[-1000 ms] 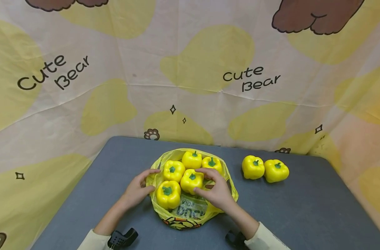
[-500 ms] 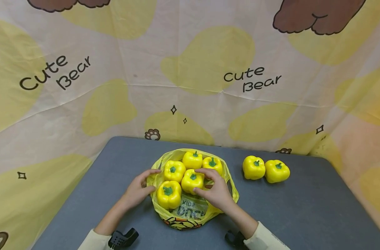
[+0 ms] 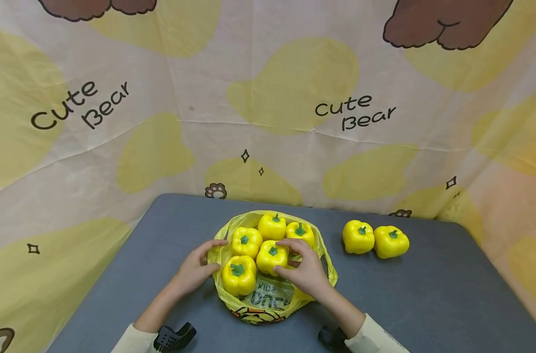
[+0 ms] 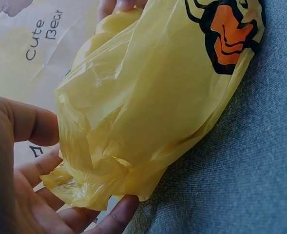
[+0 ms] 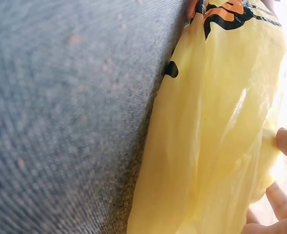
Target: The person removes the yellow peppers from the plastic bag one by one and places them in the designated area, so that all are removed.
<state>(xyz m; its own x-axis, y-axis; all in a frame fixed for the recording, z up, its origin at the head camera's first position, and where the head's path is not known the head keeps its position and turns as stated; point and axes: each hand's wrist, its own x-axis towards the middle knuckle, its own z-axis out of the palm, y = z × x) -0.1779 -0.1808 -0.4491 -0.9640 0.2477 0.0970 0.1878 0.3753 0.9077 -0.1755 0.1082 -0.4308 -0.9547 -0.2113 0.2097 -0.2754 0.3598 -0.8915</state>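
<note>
A yellow plastic bag (image 3: 294,306) sits on the table with its mouth rolled wide. Several yellow bell peppers (image 3: 239,280) with green stems lie inside. My left hand (image 3: 196,267) holds the bag's left edge; in the left wrist view the crumpled plastic lies between its thumb (image 4: 43,127) and fingers. Reaching over the bag's right side, my right hand (image 3: 306,271) grips the middle pepper (image 3: 269,257) between thumb and forefinger. Its other fingers are partly hidden in the head view. In the right wrist view that pepper shows only dimly behind the plastic.
Two more yellow bell peppers (image 3: 358,237) stand side by side at the back right of the grey table (image 3: 426,294). A printed cloth (image 3: 272,98) hangs behind the table. Black straps (image 3: 175,337) with devices sit on both wrists.
</note>
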